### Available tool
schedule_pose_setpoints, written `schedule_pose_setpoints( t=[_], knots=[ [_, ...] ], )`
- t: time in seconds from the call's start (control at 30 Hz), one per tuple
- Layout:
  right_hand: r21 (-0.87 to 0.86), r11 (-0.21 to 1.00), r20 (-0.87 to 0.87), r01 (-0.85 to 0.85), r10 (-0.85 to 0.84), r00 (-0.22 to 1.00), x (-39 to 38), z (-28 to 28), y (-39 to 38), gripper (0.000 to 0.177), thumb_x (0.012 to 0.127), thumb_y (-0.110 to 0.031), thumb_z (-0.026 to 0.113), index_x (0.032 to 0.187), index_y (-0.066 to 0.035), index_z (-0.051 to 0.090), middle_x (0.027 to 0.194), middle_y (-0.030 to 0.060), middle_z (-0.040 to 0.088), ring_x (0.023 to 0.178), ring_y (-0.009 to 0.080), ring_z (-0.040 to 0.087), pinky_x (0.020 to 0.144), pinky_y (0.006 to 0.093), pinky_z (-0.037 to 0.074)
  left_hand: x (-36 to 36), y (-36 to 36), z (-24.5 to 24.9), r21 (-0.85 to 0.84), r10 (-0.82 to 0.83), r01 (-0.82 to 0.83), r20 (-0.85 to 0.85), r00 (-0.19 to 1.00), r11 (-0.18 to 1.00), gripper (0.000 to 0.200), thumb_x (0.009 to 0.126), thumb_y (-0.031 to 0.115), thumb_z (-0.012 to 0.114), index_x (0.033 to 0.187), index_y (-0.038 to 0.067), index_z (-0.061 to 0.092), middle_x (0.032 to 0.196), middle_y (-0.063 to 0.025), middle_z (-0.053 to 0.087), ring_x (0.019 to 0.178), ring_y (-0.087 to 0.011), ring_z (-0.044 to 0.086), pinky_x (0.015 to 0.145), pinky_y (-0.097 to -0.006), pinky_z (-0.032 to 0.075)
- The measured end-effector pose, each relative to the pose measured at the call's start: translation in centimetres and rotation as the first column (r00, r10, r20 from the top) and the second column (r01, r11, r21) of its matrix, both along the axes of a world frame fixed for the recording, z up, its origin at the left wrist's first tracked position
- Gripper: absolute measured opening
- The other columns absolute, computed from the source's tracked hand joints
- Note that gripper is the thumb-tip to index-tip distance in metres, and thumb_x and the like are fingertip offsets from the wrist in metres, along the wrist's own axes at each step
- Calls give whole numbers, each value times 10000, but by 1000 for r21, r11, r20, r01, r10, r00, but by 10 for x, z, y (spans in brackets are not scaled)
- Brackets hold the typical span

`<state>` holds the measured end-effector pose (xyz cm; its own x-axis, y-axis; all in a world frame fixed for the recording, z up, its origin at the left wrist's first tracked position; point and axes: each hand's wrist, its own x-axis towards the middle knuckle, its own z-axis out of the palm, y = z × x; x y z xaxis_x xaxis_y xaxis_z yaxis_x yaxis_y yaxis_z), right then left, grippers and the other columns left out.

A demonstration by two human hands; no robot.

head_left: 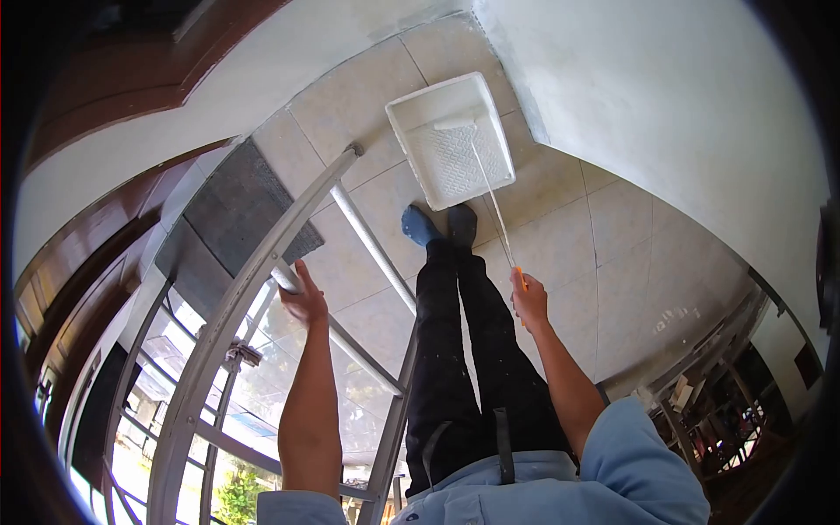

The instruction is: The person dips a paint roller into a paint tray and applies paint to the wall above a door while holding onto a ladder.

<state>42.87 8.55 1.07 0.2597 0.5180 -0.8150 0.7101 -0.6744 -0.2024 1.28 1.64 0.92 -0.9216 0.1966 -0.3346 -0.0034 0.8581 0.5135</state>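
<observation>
My right hand [529,299] is closed round the orange handle of a paint roller [495,203]. Its long thin rod reaches away to a white roller head lying in a paint tray [404,131]. The tray is white, has a textured ramp smeared with white paint, and rests on the tiled floor just beyond my feet. On my left stands a metal ladder [262,254]; my left hand [305,297] grips one of its rungs, with one finger stretched upward. Part of that grip is hidden behind the hand.
A dark mat [232,210] lies on the floor beyond the ladder. White walls [665,96] rise at the right and far left, beside brown woodwork [114,96]. A crumpled cloth [242,353] hangs on metal bars at the left. Cluttered objects [691,394] stand at the lower right.
</observation>
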Motion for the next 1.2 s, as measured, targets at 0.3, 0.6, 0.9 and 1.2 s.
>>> schedule_pose_setpoints(
  t=[0.3,0.6,0.9,1.2],
  knots=[
    [-104,987,-180,121,-138,974,-15,85,-9,403,1002,-435,514,886,-57,595,621,16,511,523,97,513,471,264,418,-3,-5,9,157,137,-164,167,976,974,671,857,621,648,956,-42,621,525,-48,506,413,-143,519,399,-299,444],
    [-337,924,-473,182,-333,816,-139,108,47,409,1020,-468,469,1078,-67,526,624,-31,452,451,36,383,395,212,322,-6,-3,1,-141,75,-67,57,996,988,538,846,499,680,1009,-14,674,869,-172,714,811,-369,690,742,-461,515],
    [-287,936,-573,202,-337,747,-227,118,74,432,1034,-470,426,1008,-58,551,609,-38,442,441,19,381,385,202,318,-4,8,19,-98,10,-14,-43,999,995,439,864,437,663,942,5,669,778,-173,706,745,-382,696,674,-474,519],
    [-227,952,-594,208,-304,745,-217,157,44,428,1034,-466,431,972,-58,546,594,-34,442,418,17,380,367,197,318,-7,10,26,-124,23,-12,82,996,992,491,879,449,647,1028,-18,662,877,-189,703,836,-367,684,764,-462,505]
  ],
)
